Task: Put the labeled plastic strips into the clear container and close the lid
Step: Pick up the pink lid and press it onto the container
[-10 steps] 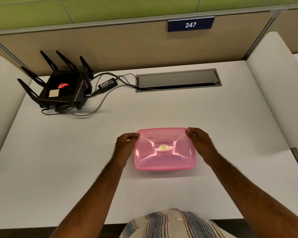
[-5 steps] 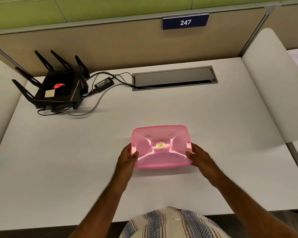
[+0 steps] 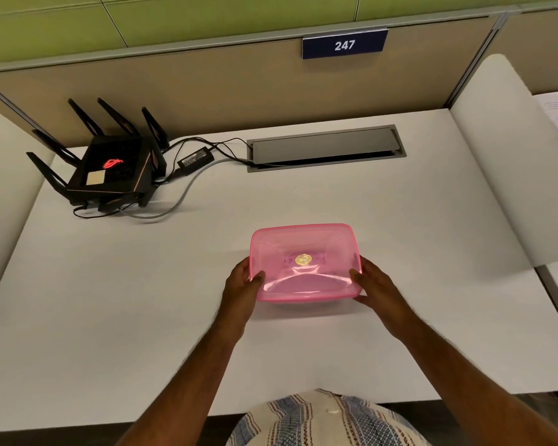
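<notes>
A pink translucent lid with a round gold sticker covers the container in the middle of the white desk. My left hand grips the near left corner, thumb on top of the lid. My right hand grips the near right corner the same way. The container body under the lid is mostly hidden. I cannot see the strips through the lid.
A black router with several antennas stands at the back left, its cables running to a grey cable hatch. Rounded white dividers flank the desk. A "247" sign hangs on the back partition.
Both hands slid from the lid's far corners to its near corners. The container has stayed in about the same place on the desk.
</notes>
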Available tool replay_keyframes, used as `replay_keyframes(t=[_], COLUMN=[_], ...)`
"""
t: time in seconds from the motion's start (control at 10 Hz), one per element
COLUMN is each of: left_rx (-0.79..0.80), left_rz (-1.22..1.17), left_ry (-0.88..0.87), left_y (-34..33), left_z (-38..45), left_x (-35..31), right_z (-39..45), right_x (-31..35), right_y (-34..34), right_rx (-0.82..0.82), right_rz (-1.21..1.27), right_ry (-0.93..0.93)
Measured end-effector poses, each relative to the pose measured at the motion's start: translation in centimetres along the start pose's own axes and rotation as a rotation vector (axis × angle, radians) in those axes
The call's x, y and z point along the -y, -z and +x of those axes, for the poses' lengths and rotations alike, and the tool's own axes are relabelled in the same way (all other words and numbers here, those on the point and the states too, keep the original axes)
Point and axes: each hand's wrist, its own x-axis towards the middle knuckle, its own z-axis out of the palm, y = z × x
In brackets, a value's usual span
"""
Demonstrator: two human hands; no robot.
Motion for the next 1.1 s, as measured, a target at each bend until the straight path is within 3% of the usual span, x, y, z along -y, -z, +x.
replay_keyframes(t=[0.4,1.1], left_rx=[0.021,0.034], left_rz=[-0.014,0.114], left_ry=[-0.008,-0.045], left_y=[-2.6,-1.9], left_z=[4.5,5.5], left_x=[-3.6,-3.4], right_z=[4.3,5.8], right_x=[3.6,3.0], right_y=[1.4,1.9], right_rx=[-0.010,-0.046], right_rz=[-0.025,-0.038], right_ry=[0.013,0.017])
